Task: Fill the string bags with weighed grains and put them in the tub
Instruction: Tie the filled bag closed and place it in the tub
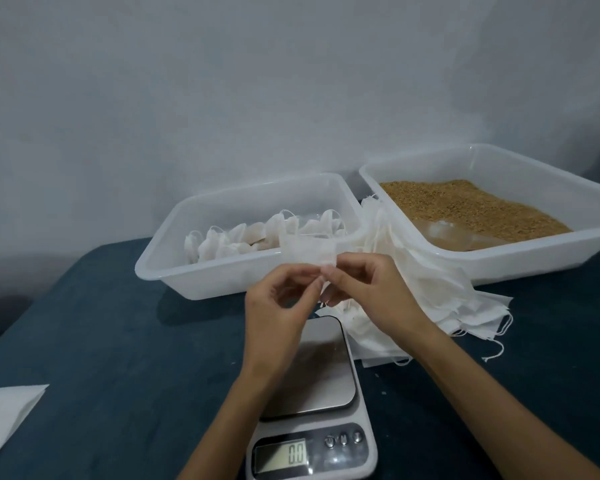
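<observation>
Both hands, left hand (278, 299) and right hand (364, 289), pinch one empty string bag (307, 250) above the scale (312, 393), probably to open its mouth; the tub (174, 251) of filled bags waits far left.

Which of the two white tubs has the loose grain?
The right tub, behind the empty-bag pile: brown grain covers its floor. The left tub holds filled bags.

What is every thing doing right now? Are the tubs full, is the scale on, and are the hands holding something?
Left hand: pinches the empty bag.
Right hand: pinches the same bag.
Empty bag: flat, held above the scale.
Scale: on, reads 0.0, nothing on its plate.
Left tub: partly filled with filled bags.
Right tub: holds grains.
Pile of bags: empty, lying on the table.
</observation>
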The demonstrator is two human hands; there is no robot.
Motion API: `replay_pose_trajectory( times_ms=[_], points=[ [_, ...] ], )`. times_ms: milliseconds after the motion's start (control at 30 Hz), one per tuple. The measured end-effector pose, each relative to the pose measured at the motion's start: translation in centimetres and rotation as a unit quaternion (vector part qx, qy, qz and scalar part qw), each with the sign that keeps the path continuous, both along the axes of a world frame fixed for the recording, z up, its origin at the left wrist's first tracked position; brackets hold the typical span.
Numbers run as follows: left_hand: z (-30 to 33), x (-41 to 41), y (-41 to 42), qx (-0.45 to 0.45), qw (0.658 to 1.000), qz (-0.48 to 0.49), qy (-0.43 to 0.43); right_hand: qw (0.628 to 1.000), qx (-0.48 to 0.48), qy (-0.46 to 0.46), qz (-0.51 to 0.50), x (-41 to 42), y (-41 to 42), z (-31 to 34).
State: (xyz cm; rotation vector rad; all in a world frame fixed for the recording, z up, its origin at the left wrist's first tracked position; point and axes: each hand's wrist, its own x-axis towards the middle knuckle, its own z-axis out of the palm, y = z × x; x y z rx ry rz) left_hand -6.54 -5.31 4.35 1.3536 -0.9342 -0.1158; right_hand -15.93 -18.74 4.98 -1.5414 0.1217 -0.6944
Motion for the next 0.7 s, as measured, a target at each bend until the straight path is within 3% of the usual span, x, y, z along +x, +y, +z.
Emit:
replay_pose_trajectory(
  times_ms=[100,233,433,533,700],
  points=[
    [-0.51,0.21,0.25,0.013,0.999,0.036,-0.022,1.000,-0.021,-0.007,-0.011,0.30,0.06,-0.29],
    [-0.62,0.08,0.30,0.043,0.988,0.094,-0.114,0.998,-0.038,-0.021,-0.054,0.46,0.14,-0.62],
    [-0.36,-0.29,0.60,0.057,0.986,0.092,-0.124,0.999,-0.023,-0.035,-0.021,0.24,0.39,-0.39],
    [-0.41,-0.04,0.74,0.063,0.988,0.094,-0.104,0.998,-0.046,-0.021,-0.022,0.28,0.59,-0.57],
    [-0.37,0.23,0.87,0.064,0.997,0.048,0.024,0.998,-0.052,-0.012,-0.041,0.33,0.54,-0.71]
  ],
)
